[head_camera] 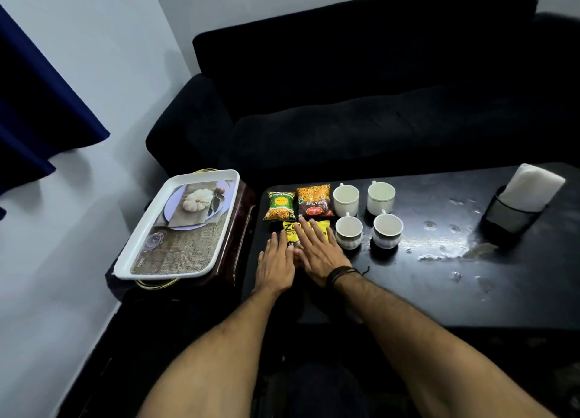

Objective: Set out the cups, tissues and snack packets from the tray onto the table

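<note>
Pale grey walls and a dark blue curtain (40, 103) frame the left of the room, and a black fabric sofa (361, 103) runs along the back behind a black glossy table (439, 279). Just off the table's left edge, on a dark brown stand (241, 229), lies a white rectangular plastic tray (175, 226) with a printed picture of a white pumpkin on burlap; nothing rests in it. On the table near its left edge sit the snack packets: a green packet with a yellow disc (280, 205) at the back, a red and orange packet marked MIXTURE (314, 201) just beside it to the right, and in front of these a yellow packet with black lettering (303, 232). The left hand (276, 264) lies flat, palm down, on the table at the yellow packet's near left side, its fingers (274, 240) stretched out and gripping nothing. The right hand (317, 254), with dark cord bands (340, 275) at the wrist, rests palm down over the yellow packet, fingers spread and pressed on it rather than curled around it; the two hands touch at the thumbs. Right of the packets stand four white ceramic cups in two rows: a back left cup (346, 199), a back right cup (381, 197), a front left cup (349, 232) and a front right cup (387, 231), each upright and apart from its neighbours. Near the table's far right corner stands a black mesh holder (508, 220) with white folded tissues (533, 187) standing in it. Wet-looking patches shine on the table between the cups and the holder.
</note>
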Demonstrator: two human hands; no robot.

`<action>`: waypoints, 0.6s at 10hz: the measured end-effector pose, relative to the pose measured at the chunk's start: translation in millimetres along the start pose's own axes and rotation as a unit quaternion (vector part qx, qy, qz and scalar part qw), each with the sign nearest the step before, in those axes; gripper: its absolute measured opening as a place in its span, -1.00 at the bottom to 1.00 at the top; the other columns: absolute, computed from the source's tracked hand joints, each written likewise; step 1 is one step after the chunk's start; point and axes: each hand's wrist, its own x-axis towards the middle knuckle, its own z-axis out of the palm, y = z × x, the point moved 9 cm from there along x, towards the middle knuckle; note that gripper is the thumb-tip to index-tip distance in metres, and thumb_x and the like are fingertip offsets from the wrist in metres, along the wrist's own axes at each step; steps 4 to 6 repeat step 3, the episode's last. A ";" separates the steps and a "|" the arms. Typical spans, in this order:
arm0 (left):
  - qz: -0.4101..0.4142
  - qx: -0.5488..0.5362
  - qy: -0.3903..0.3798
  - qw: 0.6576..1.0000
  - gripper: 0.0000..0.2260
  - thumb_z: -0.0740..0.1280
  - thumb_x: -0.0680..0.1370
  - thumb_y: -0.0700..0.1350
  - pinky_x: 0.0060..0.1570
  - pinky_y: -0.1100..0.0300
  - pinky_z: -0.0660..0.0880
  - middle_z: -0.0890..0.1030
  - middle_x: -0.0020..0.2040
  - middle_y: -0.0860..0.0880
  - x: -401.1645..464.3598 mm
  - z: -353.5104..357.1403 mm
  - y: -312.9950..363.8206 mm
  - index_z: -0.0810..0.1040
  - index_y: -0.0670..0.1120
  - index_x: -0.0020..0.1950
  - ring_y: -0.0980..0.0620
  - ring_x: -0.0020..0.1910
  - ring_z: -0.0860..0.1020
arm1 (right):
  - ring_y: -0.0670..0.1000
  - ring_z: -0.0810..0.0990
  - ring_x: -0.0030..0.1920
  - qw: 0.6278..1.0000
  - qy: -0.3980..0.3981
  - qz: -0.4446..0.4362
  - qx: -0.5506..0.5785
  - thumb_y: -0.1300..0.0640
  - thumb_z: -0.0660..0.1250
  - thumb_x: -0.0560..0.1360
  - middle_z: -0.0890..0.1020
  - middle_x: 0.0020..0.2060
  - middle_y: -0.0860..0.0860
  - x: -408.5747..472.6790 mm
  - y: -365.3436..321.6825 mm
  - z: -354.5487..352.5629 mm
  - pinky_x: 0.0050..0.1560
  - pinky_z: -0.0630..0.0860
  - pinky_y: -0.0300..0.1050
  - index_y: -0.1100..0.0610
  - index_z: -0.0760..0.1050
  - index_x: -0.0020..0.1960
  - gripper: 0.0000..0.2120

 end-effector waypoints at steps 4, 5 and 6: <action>0.083 0.088 0.010 0.993 -0.48 -0.11 0.69 0.09 0.55 -0.12 -0.03 0.05 0.62 -0.10 -14.6 -80.6 83.0 0.02 -0.07 0.62 -0.07 0.61 0.01 | 0.06 -0.11 0.59 0.998 0.028 0.061 -0.010 -0.03 -0.07 0.66 -0.07 0.59 0.04 -16.0 43.5 -114.0 0.53 -0.13 0.19 0.12 -0.11 0.58 -0.44; 0.083 0.088 0.010 0.993 -0.48 -0.11 0.69 0.09 0.55 -0.12 -0.03 0.05 0.62 -0.10 -14.6 -80.6 83.0 0.02 -0.07 0.62 -0.07 0.61 0.01 | 0.06 -0.11 0.59 0.998 0.028 0.061 -0.010 -0.03 -0.07 0.66 -0.07 0.59 0.04 -16.0 43.5 -114.0 0.53 -0.13 0.19 0.12 -0.11 0.58 -0.44; 0.083 0.088 0.010 0.993 -0.48 -0.11 0.69 0.09 0.55 -0.12 -0.03 0.05 0.62 -0.10 -14.6 -80.6 83.0 0.02 -0.07 0.62 -0.07 0.61 0.01 | 0.06 -0.11 0.59 0.998 0.028 0.061 -0.010 -0.03 -0.07 0.66 -0.07 0.59 0.04 -16.0 43.5 -114.0 0.53 -0.13 0.19 0.12 -0.11 0.58 -0.44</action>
